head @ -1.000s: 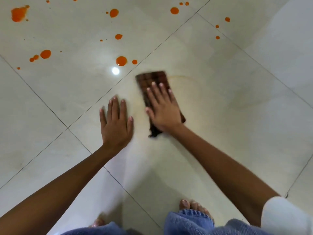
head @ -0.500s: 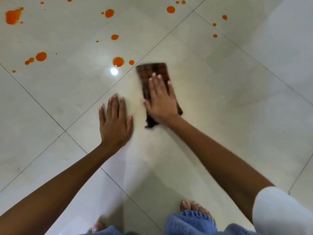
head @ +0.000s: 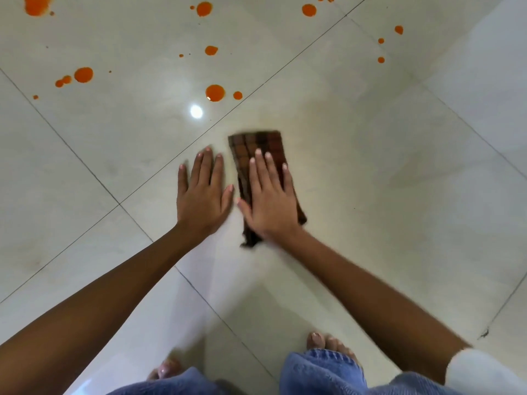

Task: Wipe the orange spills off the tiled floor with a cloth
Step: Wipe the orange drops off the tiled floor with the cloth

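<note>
Pressing down on the folded brown checked cloth (head: 256, 146), the right hand (head: 269, 201) lies flat with straight fingers, pinning it but gripping nothing. The left hand (head: 201, 195) rests open, palm down, on the bare tiled floor (head: 399, 223) just beside it. The cloth sits on the tile nearest the person, short of the grout line (head: 265, 81) and apart from the closest orange drops (head: 215, 92). More spills (head: 83, 74) are scattered well beyond. Because only a flat palm holds it, the cloth could bunch up or slide out during a push, and its ragged near end may drag. A faint yellowish film (head: 308, 121) around it suggests the liquid smears rather than lifts, so a loaded cloth would likely spread colour across clean tile or into the grout. The glossy surface looks slippery where damp, so the bracing left hand or the bare toes (head: 316, 342) might skid as the person's weight shifts forward to reach the far drops. No brand, label or writing can be read anywhere. The cloth shows only its check pattern, and the blue jeans (head: 322, 372) carry no visible tag.
</note>
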